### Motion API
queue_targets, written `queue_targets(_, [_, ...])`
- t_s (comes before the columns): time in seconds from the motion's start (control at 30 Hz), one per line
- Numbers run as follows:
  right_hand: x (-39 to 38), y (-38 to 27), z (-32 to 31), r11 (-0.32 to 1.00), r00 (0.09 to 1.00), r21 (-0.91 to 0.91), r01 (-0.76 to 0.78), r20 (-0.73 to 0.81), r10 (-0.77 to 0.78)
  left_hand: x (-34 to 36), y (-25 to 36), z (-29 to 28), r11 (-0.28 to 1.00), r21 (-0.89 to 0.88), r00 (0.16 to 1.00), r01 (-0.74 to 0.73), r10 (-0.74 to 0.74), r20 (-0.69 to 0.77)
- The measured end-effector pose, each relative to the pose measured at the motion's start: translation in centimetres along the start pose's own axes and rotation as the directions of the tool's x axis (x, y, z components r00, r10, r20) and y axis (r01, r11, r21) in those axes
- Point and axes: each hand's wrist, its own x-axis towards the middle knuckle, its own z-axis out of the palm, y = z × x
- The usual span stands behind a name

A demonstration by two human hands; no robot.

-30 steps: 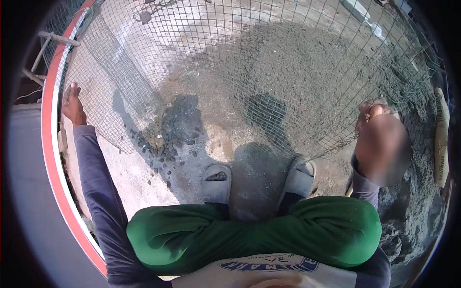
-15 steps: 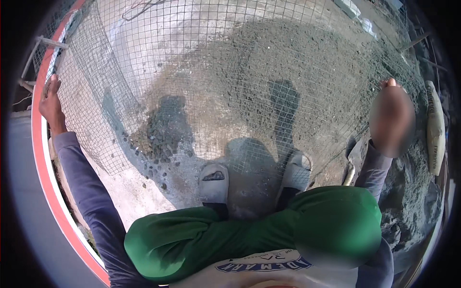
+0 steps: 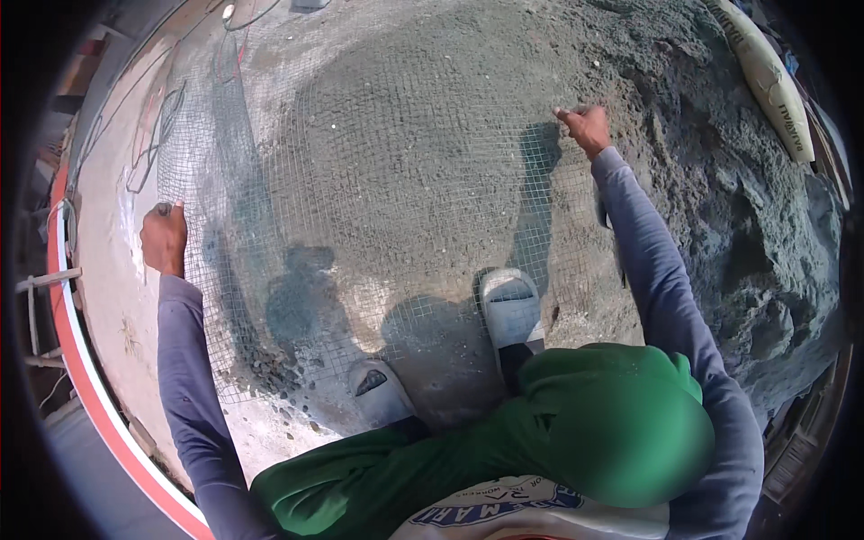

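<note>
A wide sheet of wire mesh (image 3: pixel 531 216) stretches between my hands, over a layer of grey sand (image 3: pixel 396 126). My left hand (image 3: pixel 164 239) is closed on the mesh's left edge, thumb on top. Farther forward, my right hand (image 3: pixel 587 129) pinches the right edge, fingers curled. Along the left part, the mesh looks doubled or folded into a denser band (image 3: pixel 236 153). Dark pebbles (image 3: pixel 270 371) lie at the near left corner of the sheet. My shadow falls across the mesh and ground.
A heap of grey sand (image 3: pixel 756 243) rises on the right, with a pale filled sack (image 3: pixel 769 81) at its far side. My sandalled feet (image 3: pixel 511 310) stand at the mesh's near edge. A red-and-white curved edge (image 3: pixel 108 414) runs along the left.
The view has turned right, bringing more of the sand heap in. My right hand has moved forward and inward with the mesh edge. My feet have shifted; both hands keep their hold.
</note>
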Motion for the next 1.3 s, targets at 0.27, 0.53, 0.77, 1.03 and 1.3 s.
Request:
queue_targets(0.27, [-12.3,5.1,-1.6,0.994,0.927,-0.096,-0.061,-0.375,0.021,7.3,-14.0,4.1,0.851,-0.495,0.956,-0.176,0.268,0.122])
queue_targets(0.53, [-25.4,13.5,-4.7,0.896,0.989,-0.422,-0.139,-0.098,0.107,13.7,-17.8,9.3,0.801,-0.596,0.889,-0.06,0.314,0.333])
queue_targets(0.77, [-20.0,14.9,-6.8,0.916,0.916,-0.141,-0.375,-0.206,0.343,15.0,-18.9,9.3,0.795,-0.605,0.908,-0.032,0.277,0.316])
queue_targets(1.03, [3.7,-0.6,-1.9,0.535,0.94,0.773,-0.342,0.29,0.181,11.5,-15.3,5.7,0.849,-0.528,0.904,-0.013,0.236,0.357])
queue_targets(1.3, [14.8,-1.9,1.4,0.355,0.9,0.89,-0.284,0.12,0.419,11.3,-15.7,6.4,0.814,-0.58,0.911,0.023,0.221,0.347])
